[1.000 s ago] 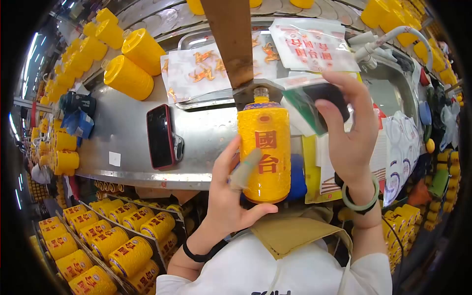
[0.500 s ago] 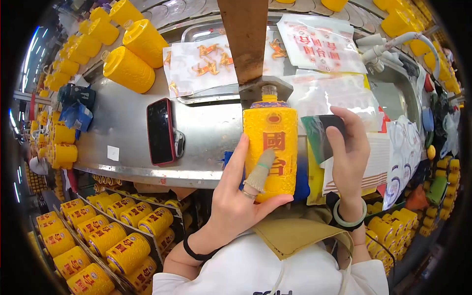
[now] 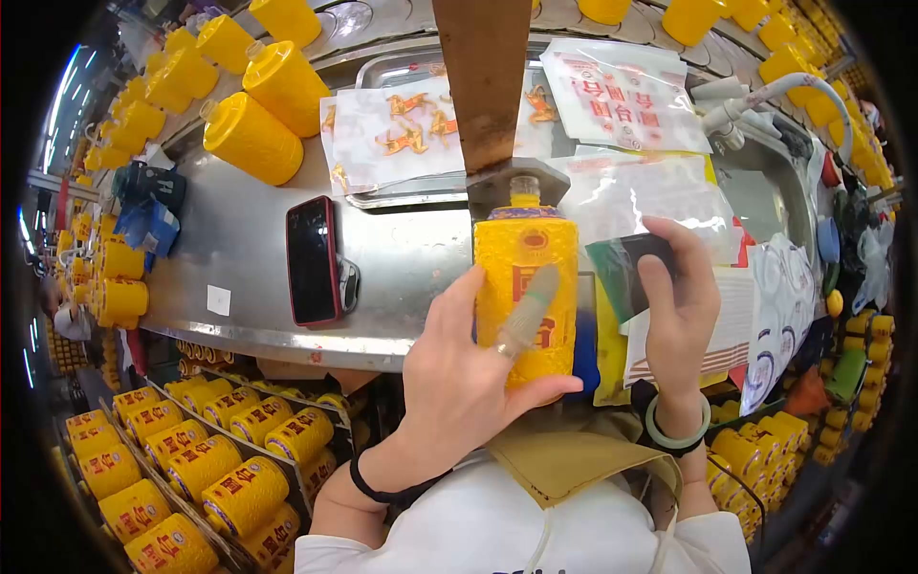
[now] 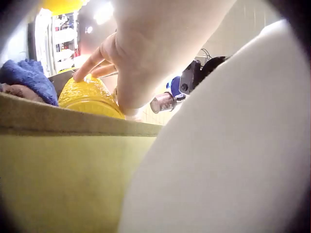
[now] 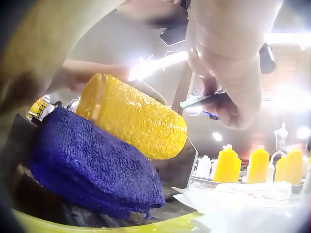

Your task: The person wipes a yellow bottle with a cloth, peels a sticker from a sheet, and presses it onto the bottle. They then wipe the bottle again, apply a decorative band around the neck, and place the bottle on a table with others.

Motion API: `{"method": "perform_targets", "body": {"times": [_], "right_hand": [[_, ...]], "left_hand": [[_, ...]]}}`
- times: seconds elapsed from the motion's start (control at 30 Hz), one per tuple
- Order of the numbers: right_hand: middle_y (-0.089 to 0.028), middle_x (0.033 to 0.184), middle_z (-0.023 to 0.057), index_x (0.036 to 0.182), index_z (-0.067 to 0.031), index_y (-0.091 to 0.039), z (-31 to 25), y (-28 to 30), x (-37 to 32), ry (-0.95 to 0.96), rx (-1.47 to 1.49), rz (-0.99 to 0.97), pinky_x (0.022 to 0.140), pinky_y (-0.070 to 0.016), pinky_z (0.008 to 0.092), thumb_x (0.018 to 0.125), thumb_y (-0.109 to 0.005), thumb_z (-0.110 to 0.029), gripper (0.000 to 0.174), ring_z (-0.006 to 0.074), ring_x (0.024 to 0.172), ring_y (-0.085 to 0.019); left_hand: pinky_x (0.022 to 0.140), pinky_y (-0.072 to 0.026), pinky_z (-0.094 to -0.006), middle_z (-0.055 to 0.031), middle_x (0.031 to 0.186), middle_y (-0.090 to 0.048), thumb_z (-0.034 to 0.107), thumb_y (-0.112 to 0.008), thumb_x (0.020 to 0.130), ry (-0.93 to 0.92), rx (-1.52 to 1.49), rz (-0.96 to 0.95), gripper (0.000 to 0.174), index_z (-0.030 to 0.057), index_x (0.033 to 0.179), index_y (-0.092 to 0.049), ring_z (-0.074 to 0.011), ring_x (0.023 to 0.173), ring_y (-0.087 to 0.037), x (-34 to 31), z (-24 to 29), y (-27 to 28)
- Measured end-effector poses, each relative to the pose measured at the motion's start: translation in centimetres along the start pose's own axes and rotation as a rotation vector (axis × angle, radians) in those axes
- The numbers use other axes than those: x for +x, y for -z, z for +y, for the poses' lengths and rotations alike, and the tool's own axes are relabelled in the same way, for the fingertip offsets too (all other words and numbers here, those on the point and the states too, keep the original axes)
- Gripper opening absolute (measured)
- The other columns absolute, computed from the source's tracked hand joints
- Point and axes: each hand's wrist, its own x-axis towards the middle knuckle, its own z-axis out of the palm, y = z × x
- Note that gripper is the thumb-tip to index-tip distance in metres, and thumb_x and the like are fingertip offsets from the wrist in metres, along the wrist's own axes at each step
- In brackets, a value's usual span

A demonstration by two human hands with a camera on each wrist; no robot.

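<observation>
A yellow bottle (image 3: 526,249) with red characters and a clear neck lies in front of the person, its base toward the body. The left hand (image 3: 464,368) rests on its left side and front, a covered finger across the characters and the thumb near the base. Right of the bottle, the right hand (image 3: 684,311) pinches a dark green and black flat piece (image 3: 636,273) between thumb and fingers, apart from the bottle. In the right wrist view the bottle (image 5: 141,116) lies above a blue cloth (image 5: 97,165).
A phone (image 3: 313,260) lies on the metal table (image 3: 249,249). Sheets with orange figures (image 3: 378,134) and red-printed sheets (image 3: 612,96) lie beyond. A brown post (image 3: 483,86) stands above the bottle. Yellow bottles (image 3: 253,139) stand at the back left; crates of them sit below.
The right hand has moved down and away from the bottle, carrying the dark piece. The left covered finger has shifted up and right over the bottle's front.
</observation>
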Motion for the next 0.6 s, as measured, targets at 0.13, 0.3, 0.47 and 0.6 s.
{"method": "perform_targets", "body": {"times": [0.13,0.3,0.47,0.6], "right_hand": [[-0.066,0.114,0.0043,0.13,0.0022,-0.064,-0.5,-0.1,0.7,0.036,-0.001,-0.012,0.093,-0.0472,0.0269,0.102,-0.062,-0.002,0.028,0.0111,0.103,-0.059],[-0.069,0.107,0.0098,0.129,-0.0018,-0.067,-2.8,-0.4,2.8,0.24,-0.277,-0.103,0.087,-0.0509,0.0306,0.097,-0.065,0.001,0.032,0.0184,0.097,-0.063],[-0.071,0.099,0.0081,0.128,-0.0059,-0.07,-3.6,-3.7,5.7,0.694,-0.495,-0.334,0.077,-0.0512,0.0386,0.082,-0.077,-0.006,0.046,0.0312,0.085,-0.062],[-0.075,0.095,0.0034,0.119,-0.0115,-0.078,-5.0,-3.5,7.6,0.95,-0.683,-0.137,0.075,-0.0467,0.0364,0.083,-0.074,-0.005,0.037,0.0226,0.082,-0.059]], "left_hand": [[0.077,-0.0594,-0.0414,-0.0159,0.127,-0.058,0.058,-0.085,0.075,0.017,0.054,-0.006,0.086,0.0122,0.145,-0.064,-0.0314,0.09,-0.068,0.6,-0.1,-0.1],[0.079,-0.059,-0.0403,-0.0192,0.122,-0.061,0.053,-0.083,0.083,0.055,-0.078,0.118,0.078,-0.0021,0.135,-0.066,-0.0346,0.091,-0.069,-0.2,-1.2,-1.0],[0.093,-0.0568,-0.042,-0.0229,0.139,-0.059,0.056,-0.083,0.084,0.07,-0.531,0.133,0.088,-0.0104,0.138,-0.06,-0.0357,0.11,-0.069,-1.9,-4.8,-1.4],[0.11,-0.0483,-0.0437,-0.021,0.152,-0.051,0.061,-0.093,0.067,0.023,-0.721,0.057,0.126,-0.0054,0.158,-0.038,-0.0337,0.136,-0.057,-3.1,-5.4,-1.6]]}}
